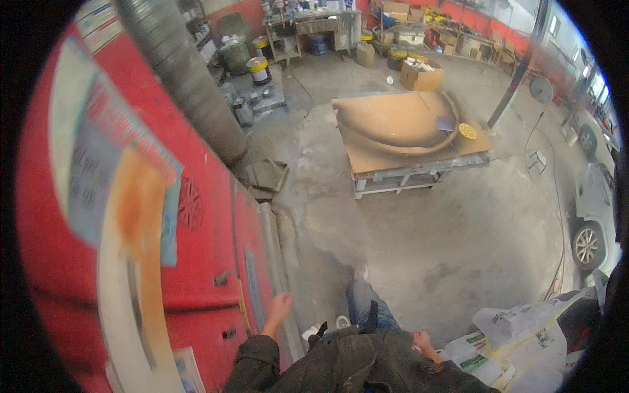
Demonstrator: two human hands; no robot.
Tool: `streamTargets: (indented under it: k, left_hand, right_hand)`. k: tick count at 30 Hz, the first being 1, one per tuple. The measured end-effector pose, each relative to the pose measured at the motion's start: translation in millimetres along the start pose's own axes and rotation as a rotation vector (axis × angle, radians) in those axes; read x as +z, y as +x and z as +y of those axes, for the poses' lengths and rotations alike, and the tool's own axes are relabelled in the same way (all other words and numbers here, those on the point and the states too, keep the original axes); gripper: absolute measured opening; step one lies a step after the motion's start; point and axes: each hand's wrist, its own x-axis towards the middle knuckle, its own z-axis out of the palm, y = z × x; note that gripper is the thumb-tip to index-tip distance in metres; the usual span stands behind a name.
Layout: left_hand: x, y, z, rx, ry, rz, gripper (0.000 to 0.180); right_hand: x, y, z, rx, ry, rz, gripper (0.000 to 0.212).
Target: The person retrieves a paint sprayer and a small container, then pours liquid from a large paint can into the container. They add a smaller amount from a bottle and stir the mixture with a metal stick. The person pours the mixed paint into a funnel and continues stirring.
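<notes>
My left hand hangs beside a red panel with dark seams and a small latch, apart from it as far as I can see. It is small and blurred, its fingers seemingly bent, and I make out nothing in it. Low at my right side is my right hand, its fingers too indistinct to read. Closest to it are crumpled white plastic sheets with coloured print. Dark sleeves cover both my arms, and one jeans-clad leg is stretched forward on the concrete floor.
Ahead stands a low table topped by a brown board with dark sprayed arcs and a yellow disc. A post, a small stool and a white car are to the right. Paint buckets stand back left.
</notes>
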Motion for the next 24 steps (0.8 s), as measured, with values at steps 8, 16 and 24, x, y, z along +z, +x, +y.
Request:
streamTargets:
  k: [8, 16, 24]
  left_hand:
    - [-96.3, 207.3, 191.6, -0.012, -0.384, 0.083, 0.023]
    - [-290.5, 414.6, 370.2, 0.198, -0.534, 0.403, 0.016]
    - [-383.7, 633.9, 379.2, 0.217, -0.471, 0.466, 0.016]
  right_hand:
    - [-25.6, 247.4, -223.1, -0.559, -0.279, 0.007, 0.050]
    - [-137.7, 346.1, -701.0, -0.695, -0.127, -0.078, 0.030]
    - [-150.6, 466.2, -915.8, -0.641, -0.014, 0.143, 0.026]
